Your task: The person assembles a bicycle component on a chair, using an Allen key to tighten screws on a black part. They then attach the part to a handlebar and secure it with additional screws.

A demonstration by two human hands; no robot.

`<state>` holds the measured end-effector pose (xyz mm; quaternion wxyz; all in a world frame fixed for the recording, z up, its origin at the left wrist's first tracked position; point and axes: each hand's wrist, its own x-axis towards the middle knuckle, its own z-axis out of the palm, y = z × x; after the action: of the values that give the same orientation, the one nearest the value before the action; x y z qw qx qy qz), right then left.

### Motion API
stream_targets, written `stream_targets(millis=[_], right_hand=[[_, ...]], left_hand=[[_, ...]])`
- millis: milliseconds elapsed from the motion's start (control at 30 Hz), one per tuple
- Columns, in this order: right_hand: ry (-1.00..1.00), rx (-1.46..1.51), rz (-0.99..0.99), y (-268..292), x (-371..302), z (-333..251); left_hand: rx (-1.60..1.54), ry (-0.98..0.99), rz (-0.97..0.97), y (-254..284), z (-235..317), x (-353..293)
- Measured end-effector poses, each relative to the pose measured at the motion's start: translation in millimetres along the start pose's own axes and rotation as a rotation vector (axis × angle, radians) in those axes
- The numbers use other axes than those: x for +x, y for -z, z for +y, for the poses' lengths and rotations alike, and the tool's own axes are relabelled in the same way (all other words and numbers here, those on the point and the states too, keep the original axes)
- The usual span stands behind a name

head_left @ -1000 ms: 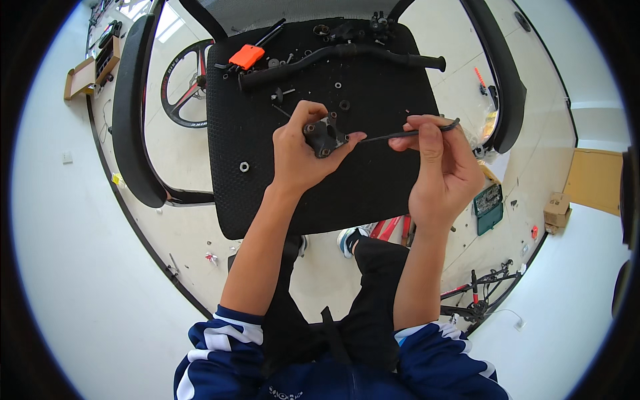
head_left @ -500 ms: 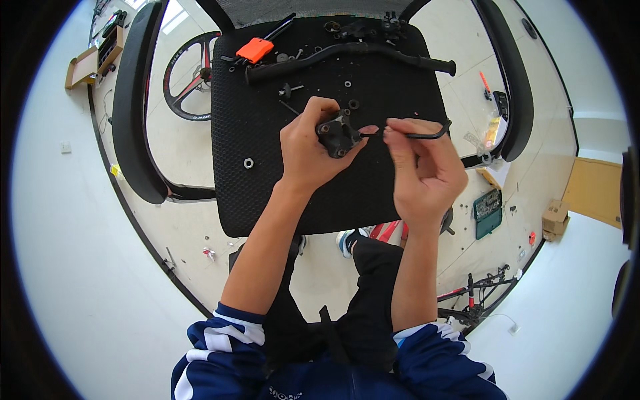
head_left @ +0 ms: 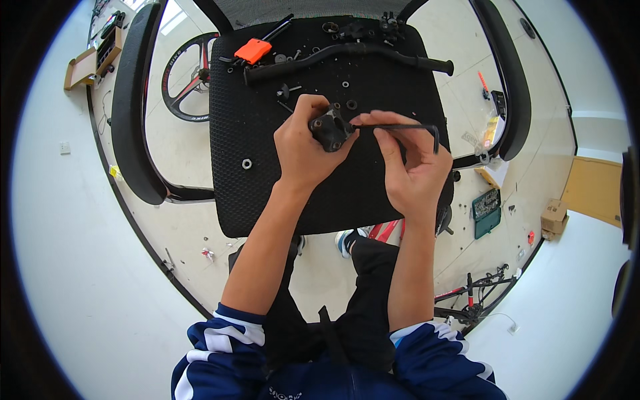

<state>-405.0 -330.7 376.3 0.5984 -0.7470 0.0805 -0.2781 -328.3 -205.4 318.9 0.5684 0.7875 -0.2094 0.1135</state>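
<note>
My left hand (head_left: 297,152) is wrapped around a small black metal clamp part (head_left: 327,132) with bolt holes at its corners, which looks like a bicycle stem. In my right hand (head_left: 415,179) is a black L-shaped hex key (head_left: 407,127), pinched between thumb and fingers. Its long arm points left and its tip meets the right side of the clamp part; whether it sits in a bolt head I cannot tell. The bent short arm hangs down at the right. Both hands are above the black chair seat (head_left: 347,207).
On the seat lie a black handlebar (head_left: 347,50), an orange tool holder (head_left: 253,51), a silver nut (head_left: 247,164) and several small parts. Black armrests (head_left: 137,100) flank it. A wheel (head_left: 173,83), a green case (head_left: 487,223) and a bicycle frame (head_left: 472,300) are on the floor.
My right hand has moved left with the hex key, bringing its long arm against the clamp part. The key has turned. My left hand has shifted slightly left.
</note>
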Motion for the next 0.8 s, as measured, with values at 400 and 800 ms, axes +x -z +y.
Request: stream_targets(millis=[400,800], right_hand=[[-0.100,-0.083,0.035,-14.0,-2.0,8.7],[-0.451,-0.587,0.034,10.6,48.3,80.1]], left_hand=[[0.108,0.040,0.016,-4.7,-0.3,-0.7],[0.054,0.173,0.023,8.8,-5.8,9.3]])
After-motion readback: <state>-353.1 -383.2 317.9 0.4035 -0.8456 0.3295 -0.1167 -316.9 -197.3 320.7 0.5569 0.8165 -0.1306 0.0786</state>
